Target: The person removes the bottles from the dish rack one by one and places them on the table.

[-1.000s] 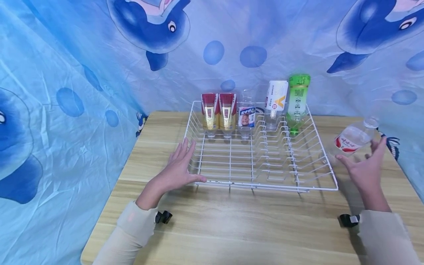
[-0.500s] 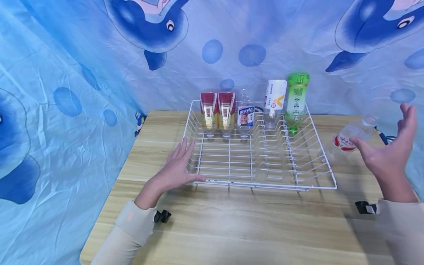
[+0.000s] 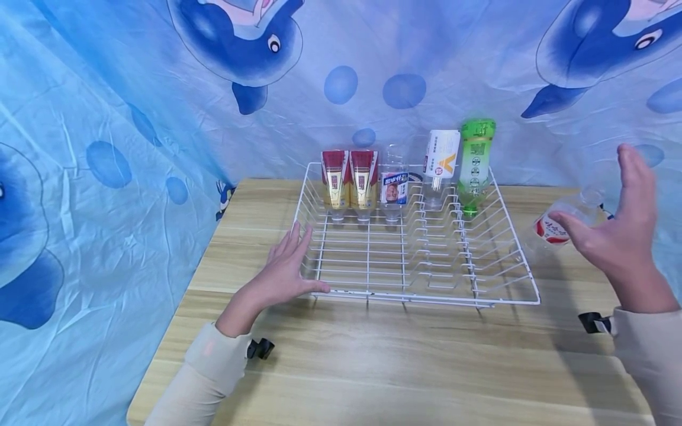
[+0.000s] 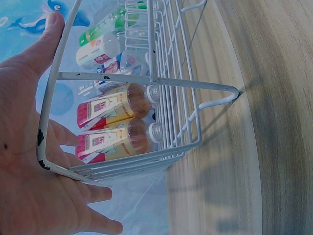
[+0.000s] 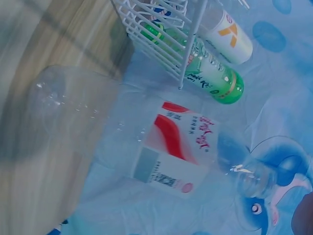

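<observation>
My left hand rests at the left front corner of a white wire dish rack. Its fingers are spread along the outside of the rack, and the thumb lies against the front rim. To the rack's right, a large clear plastic bottle with a red and white label stands on the table, neck up. My right hand is raised beside this bottle, thumb and fingers wide apart, holding nothing. In the head view, the thumb overlaps the bottle; only a fingertip shows in the right wrist view.
Along the rack's back stand upside-down bottles: two red-and-gold ones, a clear one with a blue label, one with a white label and a green one. A blue dolphin-print sheet hangs behind the wooden table.
My right hand has moved right and up, away from the clear bottle, then slightly back left. The bottle stays in place. My left hand keeps its position on the rack.
</observation>
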### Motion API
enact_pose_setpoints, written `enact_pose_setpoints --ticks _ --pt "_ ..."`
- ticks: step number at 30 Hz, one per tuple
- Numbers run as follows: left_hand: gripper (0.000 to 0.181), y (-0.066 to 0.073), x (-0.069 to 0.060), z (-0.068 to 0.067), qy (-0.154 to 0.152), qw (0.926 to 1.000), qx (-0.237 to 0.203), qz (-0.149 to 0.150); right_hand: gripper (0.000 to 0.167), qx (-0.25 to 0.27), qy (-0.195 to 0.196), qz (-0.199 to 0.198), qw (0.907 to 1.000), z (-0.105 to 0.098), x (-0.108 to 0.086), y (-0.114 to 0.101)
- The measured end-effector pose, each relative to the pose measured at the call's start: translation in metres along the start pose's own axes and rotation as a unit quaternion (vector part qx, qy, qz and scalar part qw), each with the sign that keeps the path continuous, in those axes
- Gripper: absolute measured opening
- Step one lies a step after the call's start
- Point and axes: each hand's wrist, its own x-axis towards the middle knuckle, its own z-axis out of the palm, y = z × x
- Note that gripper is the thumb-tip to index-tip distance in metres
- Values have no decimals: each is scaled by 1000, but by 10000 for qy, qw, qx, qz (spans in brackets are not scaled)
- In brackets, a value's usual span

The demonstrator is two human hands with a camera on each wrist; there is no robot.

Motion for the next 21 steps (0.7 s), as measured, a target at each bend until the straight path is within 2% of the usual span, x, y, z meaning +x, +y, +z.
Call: enact_pose_setpoints --ticks 5,10,17,21 --pt "132 -1 0 1 8 10000 -3 3 117 -17 -187 -411 9990 2 6 -4" --pt "136 -2 0 1 0 10000 6 4 113 83 -212 -765 9968 7 12 -4" --pt "134 -3 1 1 50 10000 34 26 98 188 -560 -1453 9876 14 22 -12" --pt "131 -2 0 1 24 10000 8 28 91 310 -482 -1690 9839 22 26 -19"
